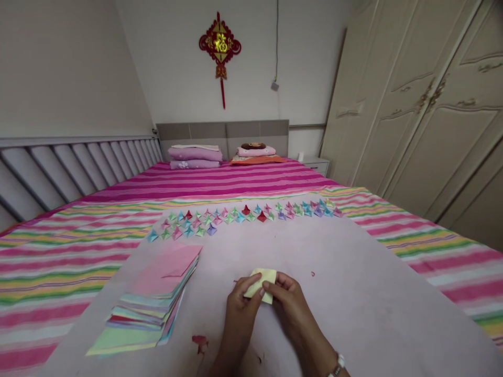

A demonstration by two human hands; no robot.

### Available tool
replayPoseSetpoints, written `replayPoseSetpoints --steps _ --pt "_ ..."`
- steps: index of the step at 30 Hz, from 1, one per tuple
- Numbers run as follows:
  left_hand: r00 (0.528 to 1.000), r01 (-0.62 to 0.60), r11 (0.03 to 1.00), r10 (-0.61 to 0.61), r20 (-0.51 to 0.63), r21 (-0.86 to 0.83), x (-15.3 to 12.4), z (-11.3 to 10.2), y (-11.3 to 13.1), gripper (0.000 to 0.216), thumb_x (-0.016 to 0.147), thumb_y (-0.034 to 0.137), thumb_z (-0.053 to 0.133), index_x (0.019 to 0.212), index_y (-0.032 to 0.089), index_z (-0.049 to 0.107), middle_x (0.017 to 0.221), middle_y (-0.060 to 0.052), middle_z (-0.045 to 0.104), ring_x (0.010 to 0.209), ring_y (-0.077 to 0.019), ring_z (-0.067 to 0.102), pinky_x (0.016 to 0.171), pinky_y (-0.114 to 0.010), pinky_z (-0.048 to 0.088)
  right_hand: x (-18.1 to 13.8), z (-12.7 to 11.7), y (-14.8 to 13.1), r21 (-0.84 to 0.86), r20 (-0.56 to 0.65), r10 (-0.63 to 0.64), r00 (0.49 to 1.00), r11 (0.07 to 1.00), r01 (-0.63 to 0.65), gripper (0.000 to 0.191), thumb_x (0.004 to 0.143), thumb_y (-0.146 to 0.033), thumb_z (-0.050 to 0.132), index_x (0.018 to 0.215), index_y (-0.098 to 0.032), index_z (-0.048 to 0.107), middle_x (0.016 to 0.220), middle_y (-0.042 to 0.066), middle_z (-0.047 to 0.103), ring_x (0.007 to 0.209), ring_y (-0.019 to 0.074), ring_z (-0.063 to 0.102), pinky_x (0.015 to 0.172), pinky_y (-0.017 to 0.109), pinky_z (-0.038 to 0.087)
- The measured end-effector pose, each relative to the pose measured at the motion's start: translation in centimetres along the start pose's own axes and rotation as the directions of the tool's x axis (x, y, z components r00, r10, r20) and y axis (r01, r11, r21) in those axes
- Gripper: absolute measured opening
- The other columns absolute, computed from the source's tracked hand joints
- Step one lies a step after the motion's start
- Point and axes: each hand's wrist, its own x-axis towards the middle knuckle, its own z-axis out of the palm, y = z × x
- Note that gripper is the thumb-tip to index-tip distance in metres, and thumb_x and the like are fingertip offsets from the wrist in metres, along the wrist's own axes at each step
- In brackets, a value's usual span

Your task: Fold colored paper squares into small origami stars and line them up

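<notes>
A small piece of pale yellow paper (269, 275), folded into a rough square, is held up between both hands above the white board. My left hand (242, 301) pinches its left side, thumb in front. My right hand (288, 296) grips the right edge, with its thumb pressed near the middle of the paper. The fingers behind the paper are partly hidden. To the left lies a fanned stack of coloured paper sheets (157, 283), pink on top and green at the bottom.
Rows of small folded paper shapes (245, 210) in several colours line the far side of the white board (353, 293). Torn red scraps (200, 343) lie near the front. The board rests on a striped bed (424, 246); a slatted rail (78, 167) runs along the left.
</notes>
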Motion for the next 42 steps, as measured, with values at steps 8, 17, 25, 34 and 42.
replayPoseSetpoints --steps 8,17,25,34,42 --pt "0.997 -0.06 0.995 0.064 -0.05 0.08 0.19 -0.12 -0.4 0.022 0.067 0.034 0.071 0.085 0.021 0.074 0.093 -0.007 0.062 0.09 -0.0212 0.06 0.072 -0.028 0.051 0.18 -0.13 0.12 -0.017 0.0 -0.015 1.0 1.0 0.015 0.023 0.058 -0.031 0.081 0.074 -0.017 0.073 0.068 0.003 0.069 0.064 0.0181 0.058 0.064 0.028 0.042" --pt "0.994 -0.067 0.988 0.079 -0.081 0.14 0.0 -0.16 -0.3 0.018 0.07 0.035 0.068 0.079 0.02 0.072 0.115 -0.01 0.055 0.101 -0.024 0.058 0.075 -0.03 0.051 -0.09 -0.01 -0.27 -0.05 0.031 -0.019 0.999 0.999 0.021 0.018 0.061 -0.031 0.079 0.066 -0.016 0.07 0.06 0.0 0.063 0.06 0.0151 0.052 0.061 0.026 0.039" --pt "0.99 -0.085 0.983 0.102 -0.1 0.164 0.23 -0.28 -0.41 0.018 0.07 0.036 0.069 0.071 0.019 0.071 0.095 -0.009 0.06 0.094 -0.0232 0.058 0.071 -0.029 0.049 0.31 -0.29 -0.1 -0.099 -0.009 -0.061 0.998 0.993 0.059 0.026 0.055 -0.035 0.083 0.062 -0.016 0.066 0.055 -0.002 0.058 0.052 0.0112 0.046 0.052 0.023 0.033" --pt "0.986 -0.13 0.966 0.15 -0.076 0.222 0.13 -0.35 -0.48 0.015 0.075 0.033 0.063 0.074 0.019 0.067 0.098 -0.007 0.059 0.099 -0.0216 0.056 0.079 -0.029 0.046 0.69 -0.76 -0.03 -0.089 -0.089 -0.085 0.992 0.993 0.077 0.037 0.051 -0.033 0.085 0.083 -0.02 0.07 0.074 0.001 0.066 0.064 0.0145 0.055 0.062 0.027 0.042" --pt "0.994 -0.099 0.985 0.103 -0.024 0.138 0.04 -0.17 0.19 0.014 0.075 0.032 0.064 0.074 0.018 0.065 0.08 -0.003 0.063 0.08 -0.0173 0.059 0.072 -0.026 0.046 0.31 -0.55 -0.52 -0.041 -0.008 -0.073 0.997 0.997 0.073 0.028 0.055 -0.03 0.084 0.076 -0.019 0.069 0.069 0.0 0.064 0.062 0.0129 0.054 0.06 0.025 0.041"
